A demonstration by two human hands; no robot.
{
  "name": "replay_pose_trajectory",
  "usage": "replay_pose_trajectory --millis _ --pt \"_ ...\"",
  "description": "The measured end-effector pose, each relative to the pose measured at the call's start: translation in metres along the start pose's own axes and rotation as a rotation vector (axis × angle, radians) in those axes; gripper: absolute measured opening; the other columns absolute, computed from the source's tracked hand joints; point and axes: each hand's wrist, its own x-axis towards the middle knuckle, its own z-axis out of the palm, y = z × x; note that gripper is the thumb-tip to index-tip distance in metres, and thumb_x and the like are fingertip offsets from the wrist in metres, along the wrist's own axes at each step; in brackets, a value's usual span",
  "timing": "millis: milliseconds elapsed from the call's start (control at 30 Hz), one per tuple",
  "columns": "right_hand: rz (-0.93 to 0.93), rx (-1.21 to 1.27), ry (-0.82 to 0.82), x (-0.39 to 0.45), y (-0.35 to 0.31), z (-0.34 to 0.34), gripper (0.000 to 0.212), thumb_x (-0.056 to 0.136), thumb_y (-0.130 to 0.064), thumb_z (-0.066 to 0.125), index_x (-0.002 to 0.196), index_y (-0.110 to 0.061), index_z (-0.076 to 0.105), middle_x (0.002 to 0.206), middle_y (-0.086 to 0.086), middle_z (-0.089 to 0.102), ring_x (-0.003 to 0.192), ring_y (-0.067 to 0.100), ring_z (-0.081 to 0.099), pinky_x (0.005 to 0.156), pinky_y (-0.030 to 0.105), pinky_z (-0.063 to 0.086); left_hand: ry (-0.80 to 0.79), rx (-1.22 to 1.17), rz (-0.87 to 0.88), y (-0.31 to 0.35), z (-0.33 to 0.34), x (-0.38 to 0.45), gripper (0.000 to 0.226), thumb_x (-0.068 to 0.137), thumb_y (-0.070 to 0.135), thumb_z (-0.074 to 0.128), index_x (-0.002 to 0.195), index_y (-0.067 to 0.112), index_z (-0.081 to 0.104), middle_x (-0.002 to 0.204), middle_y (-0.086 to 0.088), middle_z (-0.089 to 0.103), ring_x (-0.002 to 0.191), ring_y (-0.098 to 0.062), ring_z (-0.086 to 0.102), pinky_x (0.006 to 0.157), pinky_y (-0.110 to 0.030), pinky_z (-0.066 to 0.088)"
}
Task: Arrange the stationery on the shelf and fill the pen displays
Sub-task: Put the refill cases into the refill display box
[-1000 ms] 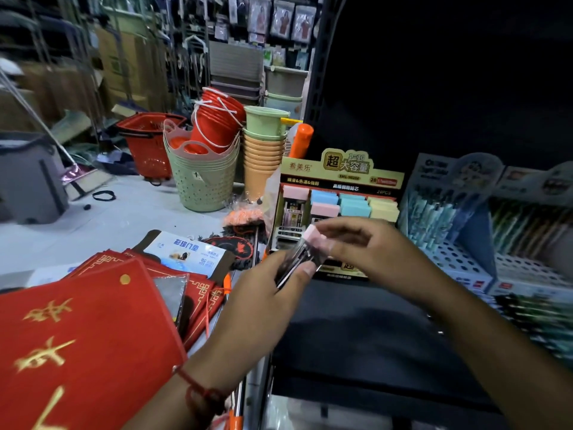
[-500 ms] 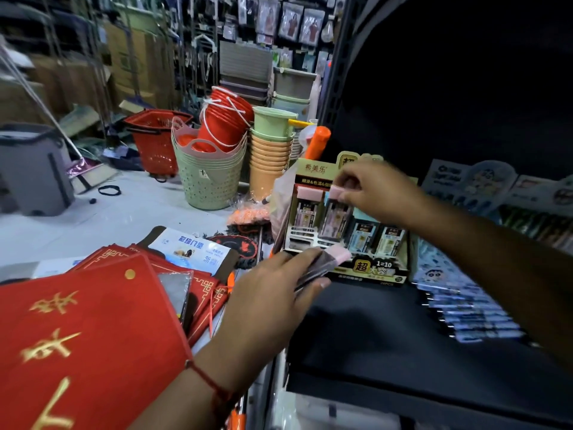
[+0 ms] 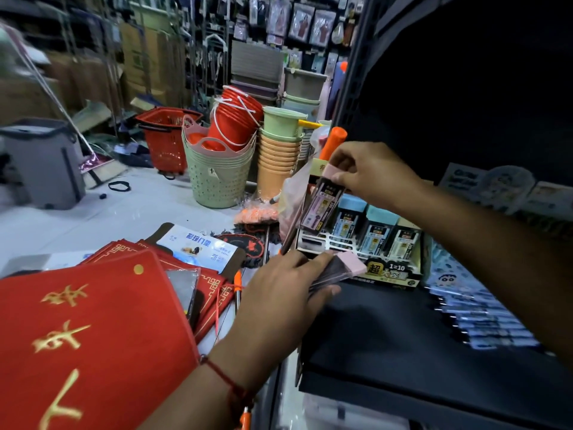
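Item: slim clear refill pack w/ pink cap (image 3: 324,200), pinched at cap end by right hand (image 3: 370,172), tilted over leftmost slots of white-gridded cardboard display box (image 3: 359,243); not yet seated

Left hand (image 3: 279,293), just in front of box, grips spare bundle of pink-capped packs (image 3: 336,271)

Risks, judged:
- tilted pack may miss slot, catch grid, tip box
- loose bundle grip may drop spares off black shelf (image 3: 403,336)

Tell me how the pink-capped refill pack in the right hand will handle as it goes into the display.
The pink-capped pack looks rigid: it stays straight though the right hand pinches only its top. Probably light, since fingertips carry it. Its glossy clear case may be slippery, and being tall and narrow it could tip outside the display box.
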Motion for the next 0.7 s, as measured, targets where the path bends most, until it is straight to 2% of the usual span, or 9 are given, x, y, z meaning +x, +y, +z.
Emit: replay_pose_trajectory --millis 200,400,567,700 --pt "0.01 0.034 0.098 -0.002 0.009 0.002 0.014 0.092 -0.021 0.068 0.101 -0.03 0.063 0.094 -0.007 0.067 0.084 0.013 0.064 0.073 0.035 0.057 0.021 0.013 -0.009 -0.001 -0.001 0.001 0.057 0.087 0.057 0.045 0.14 0.035 0.049 0.107 0.007 0.06 0.099 -0.018 0.052 0.082 -0.033 0.046" --pt "-0.074 -0.046 0.166 -0.008 0.012 0.002 0.017 0.093 -0.023 0.067 0.109 -0.027 0.064 0.103 -0.005 0.066 0.09 0.013 0.061 0.075 0.027 0.046 0.005 0.012 -0.004 -0.002 -0.002 0.0 0.057 0.089 0.056 0.048 0.141 0.036 0.047 0.109 0.006 0.059 0.1 -0.017 0.051 0.082 -0.032 0.043" --pt "-0.146 -0.057 0.087 -0.018 0.016 0.027 0.019 0.093 -0.017 0.066 0.111 -0.023 0.065 0.101 -0.007 0.061 0.091 0.013 0.056 0.074 0.027 0.041 0.016 0.009 -0.004 0.0 -0.001 0.001 0.058 0.087 0.057 0.047 0.14 0.035 0.049 0.107 0.006 0.06 0.098 -0.018 0.051 0.082 -0.033 0.045" --pt "-0.205 -0.095 0.111 -0.013 0.014 0.029 0.015 0.094 -0.019 0.065 0.109 -0.021 0.067 0.101 -0.005 0.064 0.09 0.016 0.058 0.074 0.033 0.047 0.001 0.003 0.004 0.0 0.0 0.001 0.055 0.09 0.054 0.052 0.142 0.036 0.046 0.11 0.005 0.059 0.102 -0.019 0.052 0.086 -0.034 0.044"
